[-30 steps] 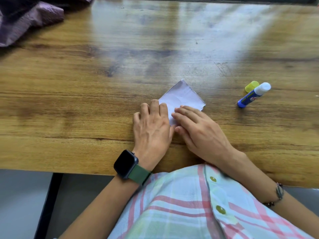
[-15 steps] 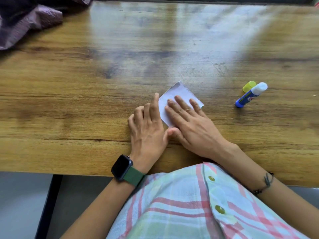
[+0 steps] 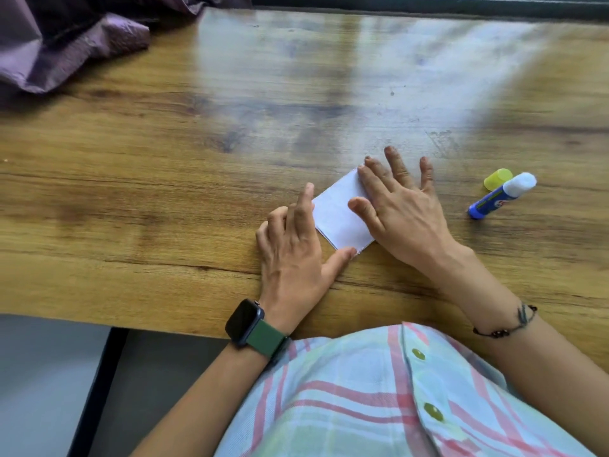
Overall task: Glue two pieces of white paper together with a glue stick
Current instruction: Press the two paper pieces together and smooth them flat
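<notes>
A small square of white paper (image 3: 339, 216) lies flat on the wooden table (image 3: 164, 179), a second sheet's edge just visible along its near side. My right hand (image 3: 398, 206) lies flat on the paper's right half, fingers spread and straight. My left hand (image 3: 293, 249) sits at the paper's left edge, index fingertip and thumb touching its corners, the other fingers loosely curled. The blue glue stick (image 3: 501, 199), uncapped with its white glue exposed, lies on the table to the right. Its yellow cap (image 3: 497, 179) rests just behind it.
A crumpled purple cloth (image 3: 66, 44) covers the table's far left corner. The table's near edge runs just in front of my body, with grey floor and a dark table leg (image 3: 95, 390) below at left.
My right hand has slid up and to the right across the paper, uncovering its near left part. My left hand has moved off the paper to its left edge, fingers lifting.
</notes>
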